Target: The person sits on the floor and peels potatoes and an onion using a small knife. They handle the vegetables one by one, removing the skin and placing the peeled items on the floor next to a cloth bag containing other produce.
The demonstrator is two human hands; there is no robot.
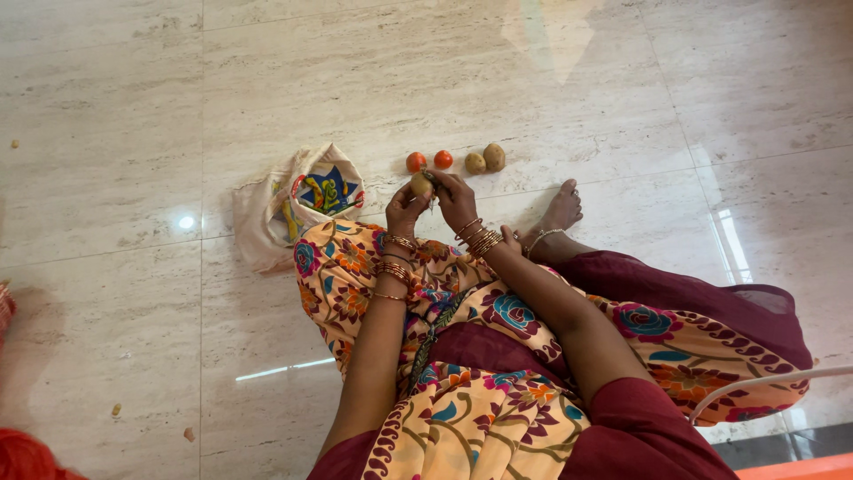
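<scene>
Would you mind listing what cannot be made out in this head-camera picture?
- Tool, if any, in the right hand: hidden by the fingers, too small to tell.
- Potato held in the left hand: mostly covered, so peeled or not is unclear.
- Contents of the cloth bag: hidden by its folds.
- Red cloth at lower left: cut off by the frame edge.

Ahead — tomatoes (pixel 429 161), potatoes (pixel 485 160); left — cloth bag (pixel 298 203)
</scene>
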